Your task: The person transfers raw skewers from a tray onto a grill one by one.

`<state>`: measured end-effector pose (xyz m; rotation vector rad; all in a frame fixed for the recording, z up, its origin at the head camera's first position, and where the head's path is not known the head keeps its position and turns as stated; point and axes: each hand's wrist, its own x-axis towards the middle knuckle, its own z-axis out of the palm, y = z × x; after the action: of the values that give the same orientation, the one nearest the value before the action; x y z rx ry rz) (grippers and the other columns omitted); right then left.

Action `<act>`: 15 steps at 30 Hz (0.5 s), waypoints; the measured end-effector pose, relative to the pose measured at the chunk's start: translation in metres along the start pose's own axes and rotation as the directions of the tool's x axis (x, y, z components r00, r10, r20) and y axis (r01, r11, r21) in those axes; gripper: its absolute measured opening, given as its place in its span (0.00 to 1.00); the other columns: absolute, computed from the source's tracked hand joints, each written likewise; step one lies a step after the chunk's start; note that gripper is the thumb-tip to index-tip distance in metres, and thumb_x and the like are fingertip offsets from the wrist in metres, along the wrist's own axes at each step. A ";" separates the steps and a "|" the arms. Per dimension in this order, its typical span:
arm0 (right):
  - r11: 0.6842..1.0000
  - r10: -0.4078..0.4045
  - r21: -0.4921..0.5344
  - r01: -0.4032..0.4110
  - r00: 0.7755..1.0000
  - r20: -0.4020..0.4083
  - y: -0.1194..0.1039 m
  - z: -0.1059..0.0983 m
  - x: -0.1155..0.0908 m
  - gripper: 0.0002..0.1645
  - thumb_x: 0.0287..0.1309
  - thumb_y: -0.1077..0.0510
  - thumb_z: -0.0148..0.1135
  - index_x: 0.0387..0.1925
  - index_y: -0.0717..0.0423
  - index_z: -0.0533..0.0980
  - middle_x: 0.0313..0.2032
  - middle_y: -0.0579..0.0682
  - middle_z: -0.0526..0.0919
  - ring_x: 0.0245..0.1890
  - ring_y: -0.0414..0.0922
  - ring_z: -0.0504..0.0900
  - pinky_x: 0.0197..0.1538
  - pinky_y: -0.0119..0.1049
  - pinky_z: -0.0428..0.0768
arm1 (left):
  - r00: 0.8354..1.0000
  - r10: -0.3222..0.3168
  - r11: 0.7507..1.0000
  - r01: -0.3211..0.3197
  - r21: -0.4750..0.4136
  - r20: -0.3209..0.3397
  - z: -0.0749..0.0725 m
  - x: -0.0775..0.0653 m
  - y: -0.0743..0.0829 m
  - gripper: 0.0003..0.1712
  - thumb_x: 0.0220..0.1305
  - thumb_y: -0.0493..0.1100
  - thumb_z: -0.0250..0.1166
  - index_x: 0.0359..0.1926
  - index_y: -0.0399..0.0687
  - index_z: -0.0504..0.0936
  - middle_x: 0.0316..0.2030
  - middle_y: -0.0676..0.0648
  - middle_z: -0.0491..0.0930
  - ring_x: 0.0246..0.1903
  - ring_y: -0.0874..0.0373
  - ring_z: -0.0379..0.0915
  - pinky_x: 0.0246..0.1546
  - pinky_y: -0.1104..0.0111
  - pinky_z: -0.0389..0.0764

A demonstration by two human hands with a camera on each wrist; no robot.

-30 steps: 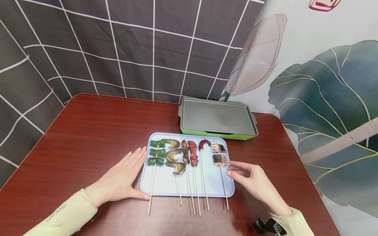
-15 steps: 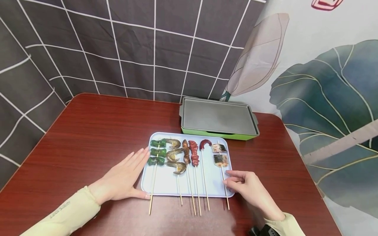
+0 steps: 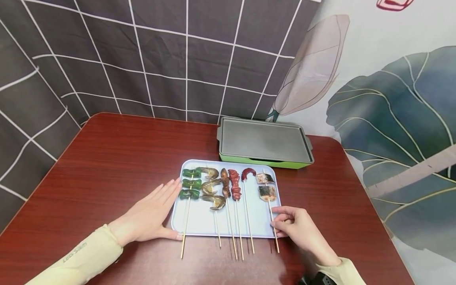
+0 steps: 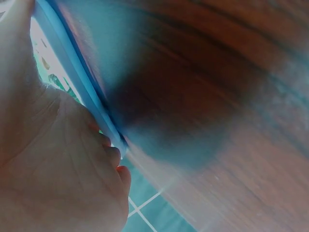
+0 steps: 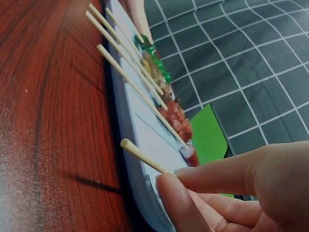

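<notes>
A pale blue tray (image 3: 199, 221) holds several skewers side by side, their sticks reaching past its near edge. At its right end lies a fish skewer (image 3: 267, 193) with two dark-skinned chunks. My right hand (image 3: 301, 229) pinches that skewer's stick (image 5: 144, 157) between thumb and finger. My left hand (image 3: 151, 215) rests against the tray's left side, fingers straight along the rim and thumb at the near corner. Beside it is a green pepper skewer (image 3: 190, 194), followed by a shrimp skewer (image 3: 211, 187), a brown skewer (image 3: 225, 184), a red meat skewer (image 3: 235, 186) and a dark red curled tentacle skewer (image 3: 248, 173).
Behind the tray stands a green grill (image 3: 265, 138) with a flat dark grey top. Everything sits on a reddish-brown wooden table (image 3: 117, 158). A dark grid-patterned curtain (image 3: 160, 59) hangs at the back, with a leaf-printed cloth (image 3: 399, 118) to the right.
My right hand has moved down from beside the fish chunks to the stick below and now pinches it. The stick has shifted slightly right. The left hand stays against the tray.
</notes>
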<state>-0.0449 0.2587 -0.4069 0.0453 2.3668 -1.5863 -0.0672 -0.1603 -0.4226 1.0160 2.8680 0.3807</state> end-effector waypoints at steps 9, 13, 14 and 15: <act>0.999 -0.038 0.008 0.038 0.999 -0.011 -0.004 -0.004 -0.009 0.24 0.57 0.74 0.65 0.56 0.77 0.75 0.30 0.57 0.82 0.25 0.42 0.82 0.31 0.40 0.88 | 1.000 0.012 1.000 -0.012 -0.013 -0.016 -0.001 0.000 0.000 0.75 0.51 0.85 0.58 0.75 0.25 0.55 0.76 0.30 0.50 0.75 0.37 0.47 0.73 0.46 0.54; 0.997 -0.068 -0.049 0.067 0.998 -0.016 -0.013 -0.008 -0.016 0.24 0.56 0.77 0.62 0.56 0.75 0.76 0.30 0.56 0.82 0.25 0.42 0.82 0.31 0.41 0.88 | 1.000 0.013 1.000 -0.013 -0.015 -0.020 -0.001 -0.001 0.000 0.74 0.51 0.84 0.59 0.75 0.25 0.55 0.76 0.30 0.50 0.75 0.37 0.48 0.73 0.46 0.55; 0.994 -0.084 -0.066 0.083 0.996 -0.015 -0.015 -0.009 -0.018 0.24 0.55 0.77 0.61 0.56 0.75 0.76 0.30 0.56 0.82 0.25 0.42 0.82 0.30 0.41 0.88 | 1.000 0.012 1.000 -0.013 -0.013 -0.020 -0.002 -0.001 0.000 0.74 0.51 0.84 0.59 0.75 0.25 0.55 0.76 0.30 0.50 0.75 0.37 0.48 0.73 0.46 0.55; 0.993 -0.095 -0.074 0.093 0.995 -0.019 -0.018 -0.010 -0.020 0.24 0.55 0.78 0.60 0.56 0.75 0.77 0.30 0.56 0.82 0.25 0.42 0.82 0.30 0.41 0.88 | 1.000 0.011 1.000 -0.012 -0.014 -0.019 -0.002 -0.001 0.000 0.74 0.51 0.84 0.59 0.75 0.25 0.55 0.76 0.30 0.50 0.75 0.37 0.48 0.73 0.46 0.55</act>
<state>-0.0316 0.2636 -0.3821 -0.0647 2.4761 -1.5458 -0.0668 -0.1607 -0.4206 1.0324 2.8732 0.4135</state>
